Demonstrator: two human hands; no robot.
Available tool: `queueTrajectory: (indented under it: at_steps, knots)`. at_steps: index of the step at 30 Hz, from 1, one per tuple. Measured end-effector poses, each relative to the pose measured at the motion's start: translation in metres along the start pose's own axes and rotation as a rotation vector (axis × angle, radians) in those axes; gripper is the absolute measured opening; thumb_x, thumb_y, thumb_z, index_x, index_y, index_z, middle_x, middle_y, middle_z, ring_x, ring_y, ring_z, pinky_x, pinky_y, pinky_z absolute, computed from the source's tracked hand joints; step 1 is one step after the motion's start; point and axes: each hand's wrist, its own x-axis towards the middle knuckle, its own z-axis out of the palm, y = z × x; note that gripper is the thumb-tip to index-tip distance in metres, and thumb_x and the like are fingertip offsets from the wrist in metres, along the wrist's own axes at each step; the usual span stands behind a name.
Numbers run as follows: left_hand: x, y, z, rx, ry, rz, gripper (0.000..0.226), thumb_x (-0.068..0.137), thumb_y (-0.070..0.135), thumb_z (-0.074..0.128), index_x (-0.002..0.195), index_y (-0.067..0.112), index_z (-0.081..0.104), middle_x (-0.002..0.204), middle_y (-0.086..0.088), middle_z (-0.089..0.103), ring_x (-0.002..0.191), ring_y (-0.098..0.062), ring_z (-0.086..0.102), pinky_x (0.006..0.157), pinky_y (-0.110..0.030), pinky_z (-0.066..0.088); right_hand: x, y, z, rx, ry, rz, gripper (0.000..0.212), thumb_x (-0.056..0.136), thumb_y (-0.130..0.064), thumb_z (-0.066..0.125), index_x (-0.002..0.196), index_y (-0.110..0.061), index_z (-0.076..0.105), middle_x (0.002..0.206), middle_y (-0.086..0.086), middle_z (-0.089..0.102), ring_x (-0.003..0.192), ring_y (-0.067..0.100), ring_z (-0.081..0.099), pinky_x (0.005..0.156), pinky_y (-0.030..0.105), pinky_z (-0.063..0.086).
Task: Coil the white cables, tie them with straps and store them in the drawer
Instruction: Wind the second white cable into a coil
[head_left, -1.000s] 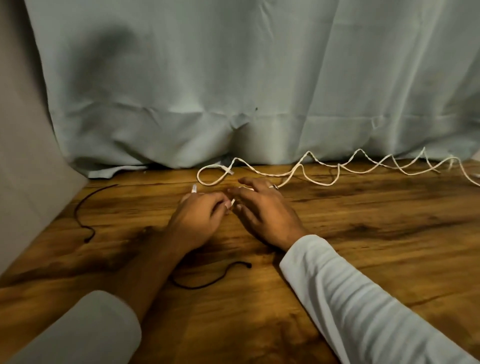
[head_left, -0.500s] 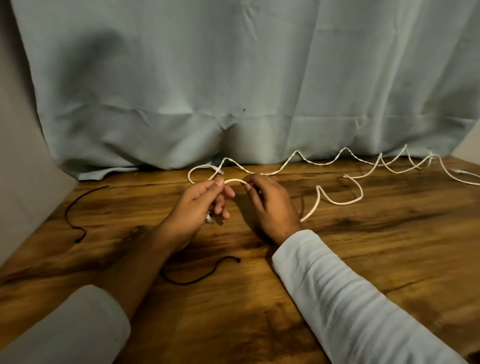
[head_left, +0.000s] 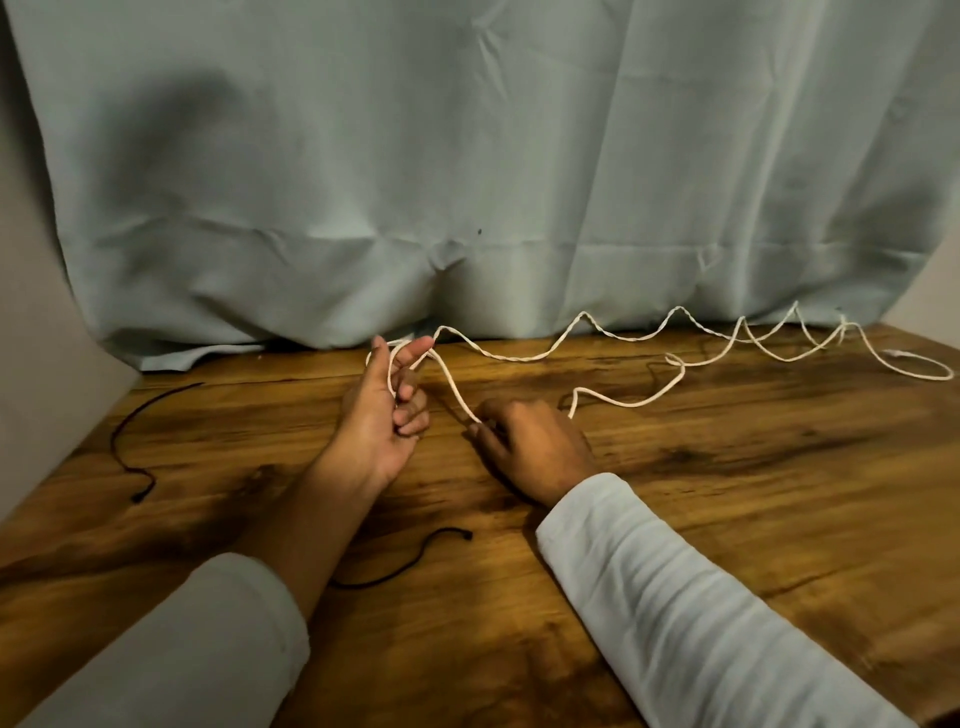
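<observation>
A long white cable (head_left: 618, 340) lies in wavy bends along the back of the wooden table (head_left: 753, 493). My left hand (head_left: 382, 410) is raised, palm toward me, with the cable looped around its thumb and forefinger. From there the cable slants down to my right hand (head_left: 530, 447), which pinches it against the table top. Beyond the right hand the cable runs off to the right, ending in a loop near the table's right edge. Two black straps lie on the table: one (head_left: 132, 441) at the far left, one (head_left: 410, 558) between my forearms. No drawer is visible.
A pale blue-grey cloth (head_left: 467, 182) hangs behind the table and touches its back edge. A grey wall (head_left: 36, 338) borders the table on the left.
My left hand has lifted and turned, taking a loop of cable around its fingers. My right hand has slid down and right along the cable, dragging its slack toward me.
</observation>
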Motion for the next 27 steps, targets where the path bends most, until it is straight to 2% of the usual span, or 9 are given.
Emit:
queueTrajectory:
  at_steps: [2,6,9,12,15,19,21,24,27]
  knots:
    - [0.0,0.004,-0.003,-0.055,-0.051,-0.024,0.045,0.109,0.043,0.032,0.114,0.013,0.065,0.052,0.008,0.042,0.031,-0.004,0.026,0.033,-0.015,0.018,0.0,-0.002,0.001,-0.026,-0.007,-0.011,0.031,0.106,-0.045,0.046,0.106,-0.025,0.07,0.094,0.002,0.071,0.087,0.024,0.065,0.067,0.031,0.038]
    - [-0.002,0.003,0.001,-0.027,-0.075,0.033,0.036,0.091,0.024,0.057,0.122,0.007,0.065,0.075,0.003,0.062,0.048,-0.004,0.043,0.046,-0.017,0.033,0.001,-0.007,0.001,-0.024,-0.035,-0.058,0.027,0.105,-0.041,0.049,0.098,-0.024,0.068,0.091,0.003,0.07,0.086,0.026,0.065,0.066,0.032,0.039]
    - [0.001,0.001,-0.003,0.0,-0.071,0.073,0.028,0.103,0.021,0.049,0.118,0.008,0.068,0.103,-0.006,0.076,0.086,-0.014,0.072,0.078,-0.029,0.059,-0.001,-0.013,-0.003,-0.016,-0.061,-0.164,0.017,0.102,-0.037,0.054,0.098,-0.024,0.065,0.096,0.003,0.07,0.089,0.024,0.064,0.067,0.032,0.039]
    - [0.002,0.001,-0.006,0.014,-0.093,0.065,0.033,0.106,0.027,0.044,0.121,0.01,0.067,0.132,-0.013,0.069,0.125,-0.024,0.064,0.109,-0.041,0.047,-0.002,-0.019,-0.005,-0.009,-0.034,-0.264,0.018,0.101,-0.038,0.055,0.096,-0.023,0.064,0.095,0.003,0.07,0.087,0.025,0.064,0.068,0.037,0.047]
    - [0.0,0.002,-0.004,0.076,-0.156,0.037,0.035,0.105,0.033,0.043,0.12,0.015,0.069,0.139,-0.012,0.064,0.134,-0.025,0.056,0.117,-0.041,0.038,-0.002,-0.027,-0.006,-0.003,-0.017,-0.356,0.021,0.101,-0.039,0.057,0.092,-0.022,0.065,0.092,0.004,0.071,0.086,0.027,0.064,0.066,0.039,0.047]
    - [-0.005,-0.003,-0.004,0.339,-0.149,0.098,0.034,0.109,0.028,0.04,0.112,0.017,0.072,0.132,-0.005,0.07,0.132,-0.023,0.059,0.113,-0.038,0.042,-0.003,-0.028,-0.012,0.089,0.042,-0.359,0.022,0.101,-0.041,0.058,0.106,-0.024,0.071,0.102,0.002,0.074,0.093,0.025,0.066,0.07,0.039,0.049]
    - [-0.007,-0.006,-0.005,0.473,-0.181,0.118,0.035,0.11,0.026,0.039,0.113,0.015,0.071,0.126,-0.008,0.072,0.121,-0.02,0.066,0.097,-0.029,0.053,-0.002,-0.024,-0.015,0.154,0.085,-0.345,0.022,0.1,-0.039,0.059,0.11,-0.025,0.072,0.107,0.0,0.075,0.096,0.021,0.067,0.074,0.039,0.051]
    - [-0.013,-0.01,-0.002,0.67,-0.227,0.137,0.034,0.111,0.025,0.038,0.112,0.016,0.07,0.1,-0.006,0.078,0.087,-0.017,0.074,0.071,-0.024,0.058,0.002,-0.015,-0.016,0.239,0.163,-0.312,0.017,0.099,-0.031,0.062,0.109,-0.022,0.072,0.108,-0.003,0.074,0.099,0.018,0.068,0.081,0.041,0.054]
    - [-0.016,-0.015,0.002,0.809,-0.247,0.15,0.038,0.111,0.034,0.034,0.101,0.012,0.064,0.067,-0.008,0.068,0.04,-0.016,0.053,0.043,-0.025,0.039,0.004,-0.003,-0.016,0.289,0.266,-0.256,0.013,0.098,-0.027,0.063,0.106,-0.021,0.071,0.103,-0.004,0.072,0.097,0.016,0.066,0.082,0.043,0.053]
